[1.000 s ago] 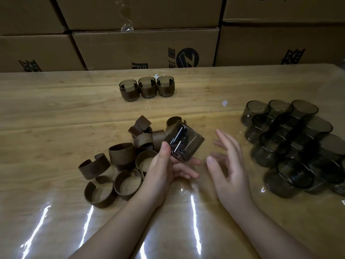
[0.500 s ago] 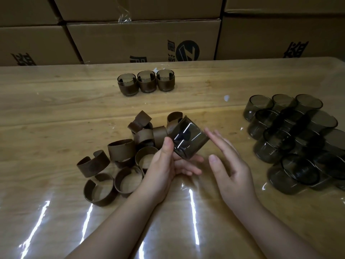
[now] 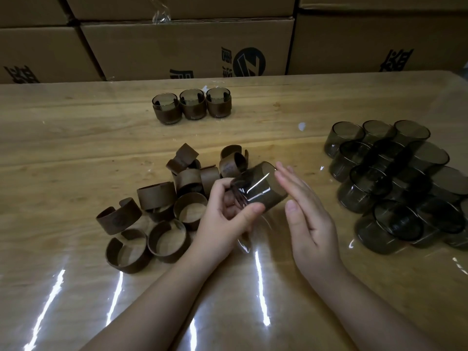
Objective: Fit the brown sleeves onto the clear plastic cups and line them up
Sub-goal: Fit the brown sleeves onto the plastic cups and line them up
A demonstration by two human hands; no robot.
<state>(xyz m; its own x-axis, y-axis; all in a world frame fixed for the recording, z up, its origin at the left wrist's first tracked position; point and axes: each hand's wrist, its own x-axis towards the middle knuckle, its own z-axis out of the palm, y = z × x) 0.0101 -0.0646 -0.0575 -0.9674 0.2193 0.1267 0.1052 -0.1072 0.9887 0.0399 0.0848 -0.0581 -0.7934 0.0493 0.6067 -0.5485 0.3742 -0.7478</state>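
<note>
Cup (image 3: 262, 190) — seemingly between both hands (image 3: 228, 214)

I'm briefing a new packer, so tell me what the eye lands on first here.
First, the two hands at centre: the left hand grips a bare smoky cup tipped on its side, the right hand open beside it. Left of them lies a heap of brown sleeves; right, a cluster of bare cups. Farther back stands a row of three sleeved cups.

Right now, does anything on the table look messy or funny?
Yes. The loose brown sleeves lie in a jumbled heap, some tipped on their sides, unlike the neat row of three sleeved cups farther back. Nothing looks spilled or broken.
</note>
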